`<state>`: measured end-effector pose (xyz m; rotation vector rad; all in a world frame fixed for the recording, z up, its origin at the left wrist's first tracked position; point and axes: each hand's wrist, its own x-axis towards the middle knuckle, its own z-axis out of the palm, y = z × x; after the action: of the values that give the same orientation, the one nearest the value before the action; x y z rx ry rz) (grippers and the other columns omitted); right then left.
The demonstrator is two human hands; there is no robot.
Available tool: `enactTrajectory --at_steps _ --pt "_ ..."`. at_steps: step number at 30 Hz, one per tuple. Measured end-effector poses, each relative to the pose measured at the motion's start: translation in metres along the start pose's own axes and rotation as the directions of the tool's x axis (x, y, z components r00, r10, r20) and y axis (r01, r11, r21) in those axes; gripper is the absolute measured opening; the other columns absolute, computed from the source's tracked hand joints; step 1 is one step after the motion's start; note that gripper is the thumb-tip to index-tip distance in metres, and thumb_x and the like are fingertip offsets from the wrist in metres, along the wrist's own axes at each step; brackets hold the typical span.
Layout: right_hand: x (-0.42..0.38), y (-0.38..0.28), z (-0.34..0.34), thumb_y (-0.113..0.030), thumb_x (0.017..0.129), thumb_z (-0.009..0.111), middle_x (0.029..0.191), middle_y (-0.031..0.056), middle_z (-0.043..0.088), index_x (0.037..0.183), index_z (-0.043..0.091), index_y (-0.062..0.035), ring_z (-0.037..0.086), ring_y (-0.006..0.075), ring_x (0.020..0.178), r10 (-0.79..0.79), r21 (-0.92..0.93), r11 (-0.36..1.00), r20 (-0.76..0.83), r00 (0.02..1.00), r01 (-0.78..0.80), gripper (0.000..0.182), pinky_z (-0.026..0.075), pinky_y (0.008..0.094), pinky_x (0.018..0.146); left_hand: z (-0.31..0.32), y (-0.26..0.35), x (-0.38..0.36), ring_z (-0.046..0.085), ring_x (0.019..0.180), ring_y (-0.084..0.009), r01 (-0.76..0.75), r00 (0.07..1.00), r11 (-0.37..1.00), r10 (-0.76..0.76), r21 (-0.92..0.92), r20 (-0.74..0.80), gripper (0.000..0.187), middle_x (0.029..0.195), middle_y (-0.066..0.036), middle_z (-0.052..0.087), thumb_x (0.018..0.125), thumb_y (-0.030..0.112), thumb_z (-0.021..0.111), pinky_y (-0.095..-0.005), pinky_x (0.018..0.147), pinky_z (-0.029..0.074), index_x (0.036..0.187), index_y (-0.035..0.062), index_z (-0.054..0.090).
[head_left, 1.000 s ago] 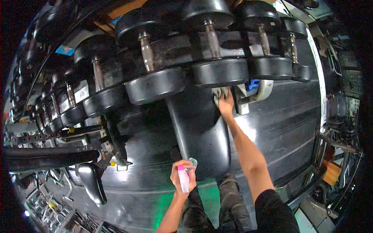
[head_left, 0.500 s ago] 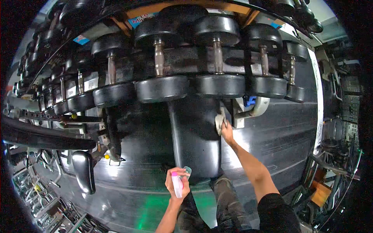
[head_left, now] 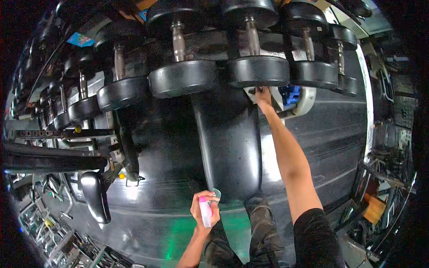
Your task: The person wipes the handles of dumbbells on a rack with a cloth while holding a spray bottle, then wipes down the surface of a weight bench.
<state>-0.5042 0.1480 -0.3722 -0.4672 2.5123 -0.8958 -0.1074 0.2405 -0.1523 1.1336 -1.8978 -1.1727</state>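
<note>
My left hand [head_left: 199, 211] is closed around a spray bottle [head_left: 206, 213] with a white and pink trigger head, low in front of my legs. My right hand [head_left: 263, 97] reaches forward along the right side of a black padded bench [head_left: 230, 147]. Its fingers are partly hidden beneath the near end of a dumbbell [head_left: 259, 71]. A pale cloth [head_left: 250, 94] shows beside those fingers, though most of it is out of sight.
A rack of several black dumbbells [head_left: 183, 78] crosses the front, its heads overhanging the bench's far end. A blue object [head_left: 292, 94] sits by a curved pale frame [head_left: 307, 102] to the right. Another black pad [head_left: 94, 196] stands at the left.
My right hand and the cloth have moved forward along the bench's side, in under the dumbbell. My view has tilted slightly. The left hand keeps hold of the spray bottle.
</note>
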Motion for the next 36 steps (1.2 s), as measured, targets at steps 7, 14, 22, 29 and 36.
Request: enactTrajectory --at_steps 7,14,22,29,36 --pt "-0.149 0.099 -0.029 -0.02 0.093 0.049 0.096 0.0048 0.062 0.114 0.061 -0.0001 0.054 0.013 0.088 0.039 0.479 0.87 0.172 0.984 -0.118 0.031 0.045 0.0291 0.077 -0.037 -0.002 -0.008 0.064 0.081 -0.0241 0.034 0.999 0.993 -0.031 -0.115 0.032 0.018 0.084 -0.012 0.064 0.088 0.019 0.061 -0.0361 0.072 0.049 0.083 0.0017 0.059" --pt "-0.27 0.166 -0.057 -0.014 0.094 0.05 0.107 0.0076 0.063 0.13 0.052 -0.0021 0.056 0.0185 0.1 0.243 0.291 0.909 0.215 0.946 -0.3 0.039 0.044 0.0303 0.091 -0.071 -0.017 -0.015 0.067 0.069 -0.0226 -0.068 0.981 0.993 0.083 -0.093 0.174 0.013 0.087 -0.014 0.061 0.087 0.012 0.06 -0.0328 0.063 0.053 0.087 -0.0005 0.055" --pt "-0.398 0.234 -0.056 -0.012 0.093 0.051 0.092 0.0014 0.059 0.121 0.057 -0.0017 0.051 0.0109 0.079 0.303 0.283 0.908 0.069 0.951 -0.31 0.03 0.044 0.0272 0.071 -0.087 0.001 -0.031 0.067 0.078 -0.0254 0.159 0.981 0.957 -0.125 -0.243 0.148 0.01 0.091 -0.015 0.058 0.084 0.003 0.057 -0.0363 0.072 0.052 0.092 0.0 0.051" --pt "-0.508 0.186 0.002 -0.026 0.097 0.05 0.11 0.0052 0.062 0.115 0.061 -0.0067 0.058 0.0213 0.103 0.603 0.87 0.213 0.241 0.761 -0.444 0.028 0.047 0.0367 0.087 -0.113 -0.012 -0.058 0.066 0.084 -0.0278 0.311 0.947 0.927 -0.283 -0.208 0.154 0.013 0.095 -0.016 0.055 0.088 0.002 0.053 -0.0412 0.081 0.051 0.097 0.0022 0.044" --pt "-0.542 0.138 0.128 -0.037 0.087 0.055 0.088 0.002 0.068 0.09 0.064 -0.0151 0.064 0.0227 0.086 0.497 0.625 -0.748 0.751 0.435 -0.224 0.024 0.053 0.0444 0.082 -0.147 -0.022 -0.067 0.061 0.09 -0.0266 0.355 0.935 0.931 -0.351 -0.089 0.056 0.015 0.088 -0.013 0.059 0.093 0.015 0.054 -0.0407 0.084 0.048 0.098 0.0047 0.044"
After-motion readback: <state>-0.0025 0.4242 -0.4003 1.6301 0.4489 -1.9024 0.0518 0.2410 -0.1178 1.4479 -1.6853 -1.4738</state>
